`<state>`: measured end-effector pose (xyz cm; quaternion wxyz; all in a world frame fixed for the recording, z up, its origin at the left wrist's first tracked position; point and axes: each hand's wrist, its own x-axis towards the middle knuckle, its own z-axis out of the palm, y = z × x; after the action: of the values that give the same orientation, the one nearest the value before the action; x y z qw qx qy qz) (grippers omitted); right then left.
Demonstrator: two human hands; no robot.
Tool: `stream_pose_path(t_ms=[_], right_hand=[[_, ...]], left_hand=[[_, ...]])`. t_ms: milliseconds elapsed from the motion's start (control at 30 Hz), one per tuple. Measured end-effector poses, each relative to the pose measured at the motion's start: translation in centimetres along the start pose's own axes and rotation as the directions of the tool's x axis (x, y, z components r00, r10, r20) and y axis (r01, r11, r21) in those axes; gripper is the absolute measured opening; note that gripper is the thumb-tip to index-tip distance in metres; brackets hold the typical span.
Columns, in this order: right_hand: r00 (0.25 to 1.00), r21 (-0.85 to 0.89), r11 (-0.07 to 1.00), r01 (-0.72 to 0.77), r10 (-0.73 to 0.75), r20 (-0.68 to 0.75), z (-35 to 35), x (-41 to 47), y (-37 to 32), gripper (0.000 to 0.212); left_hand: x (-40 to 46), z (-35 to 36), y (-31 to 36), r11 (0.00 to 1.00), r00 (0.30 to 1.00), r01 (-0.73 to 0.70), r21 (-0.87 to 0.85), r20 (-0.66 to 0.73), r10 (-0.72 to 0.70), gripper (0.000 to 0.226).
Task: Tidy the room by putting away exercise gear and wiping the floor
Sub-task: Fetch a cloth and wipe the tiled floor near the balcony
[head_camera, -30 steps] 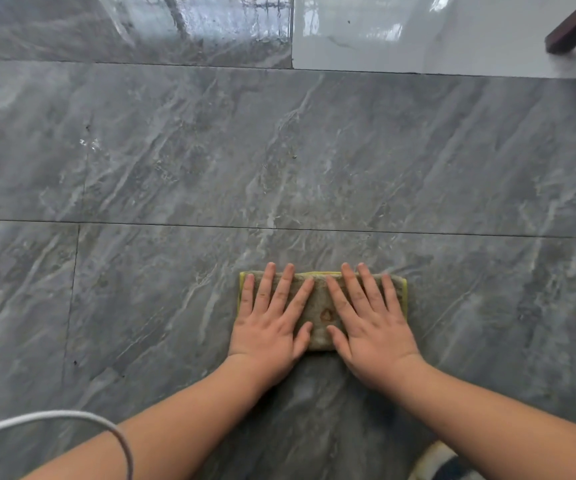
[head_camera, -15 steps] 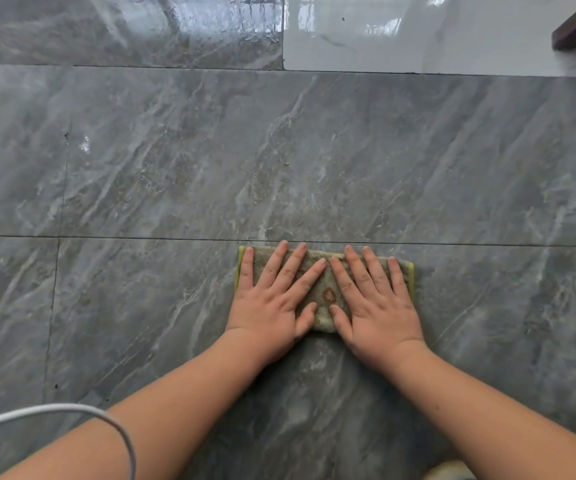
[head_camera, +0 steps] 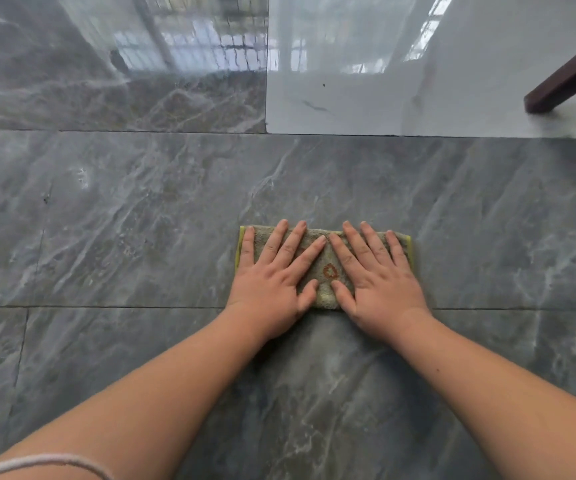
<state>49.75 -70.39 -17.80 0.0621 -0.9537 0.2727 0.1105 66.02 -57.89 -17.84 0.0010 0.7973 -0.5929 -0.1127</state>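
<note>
Risk: cloth (head_camera: 326,271) could've bunched or slid from under palms on the glossy floor (head_camera: 141,220) if pushed unevenly, leaving streaks; furniture leg (head_camera: 567,79) stood far right. Item: folded grey-green cloth w/ yellow edging, orange motif, lying flat mid-floor; left hand (head_camera: 272,271) & right hand (head_camera: 378,271) both spread, pressing it flat.

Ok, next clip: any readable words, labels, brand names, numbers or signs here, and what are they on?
None can be read.
The cloth under the left hand and right hand bears only a small orange motif, a shape, not lettering.
The grey floor tiles show veining and window reflections only.
The dark wooden furniture leg has no marking.
</note>
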Motion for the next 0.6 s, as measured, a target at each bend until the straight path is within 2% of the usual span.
stream_pose_path(t_ms=[400, 600], right_hand=[[0.997, 0.034, 0.996, -0.08, 0.08, -0.015, -2.8, 9.9, 6.3, 0.073], [0.999, 0.046, 0.998, -0.042, 0.041, 0.032, -4.6, 14.6, 9.9, 0.075]], left_hand=[[12.5, -2.4, -1.5, 1.0, 0.999, 0.014, 0.008, 0.043, -0.014, 0.066], [17.5, -3.7, -1.7, 0.999, 0.997, 0.033, -0.01, 0.073, -0.032, 0.065]])
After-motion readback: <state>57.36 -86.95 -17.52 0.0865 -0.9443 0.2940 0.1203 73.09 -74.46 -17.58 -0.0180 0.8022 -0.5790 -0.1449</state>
